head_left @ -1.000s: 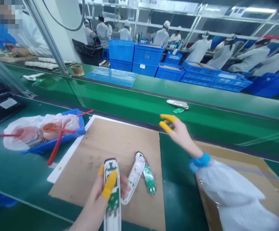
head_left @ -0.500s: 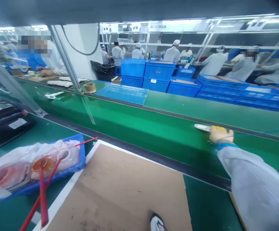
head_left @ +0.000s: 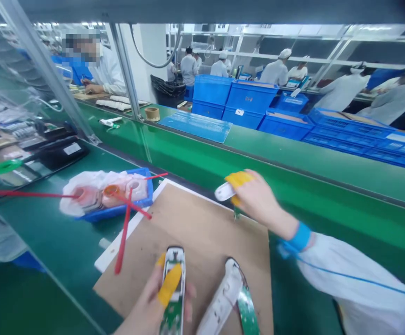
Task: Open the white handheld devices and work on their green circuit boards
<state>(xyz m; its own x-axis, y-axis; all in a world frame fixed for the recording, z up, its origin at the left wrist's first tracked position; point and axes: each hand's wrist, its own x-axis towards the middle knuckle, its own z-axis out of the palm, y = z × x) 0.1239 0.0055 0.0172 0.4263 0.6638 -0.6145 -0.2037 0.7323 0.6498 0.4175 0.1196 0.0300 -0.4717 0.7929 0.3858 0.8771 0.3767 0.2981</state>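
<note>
My left hand (head_left: 150, 298), with yellow finger covers, is closed around a white handset shell (head_left: 169, 255) with a green circuit board in it, over the brown board's near edge. My right hand (head_left: 256, 197), also in yellow finger covers, grips a white handset part (head_left: 225, 191) above the brown board's far right corner. A bit of green board shows under those fingers. Between the hands and nearer me lies another white handset shell (head_left: 221, 298), with a green circuit board (head_left: 247, 307) beside it. A blue band with a cord circles my right wrist.
The brown work board (head_left: 199, 228) lies before a green conveyor belt (head_left: 195, 160). At left, a blue tray (head_left: 149, 188) holds several small pots with red sticks (head_left: 122, 242) jutting out. Blue crates (head_left: 247, 100) stand beyond; a co-worker (head_left: 108, 70) sits at far left.
My right hand has come back from the conveyor, leftward to above the brown board, with the white part. My left hand, holding a handset shell, has entered view. More of the bench shows.
</note>
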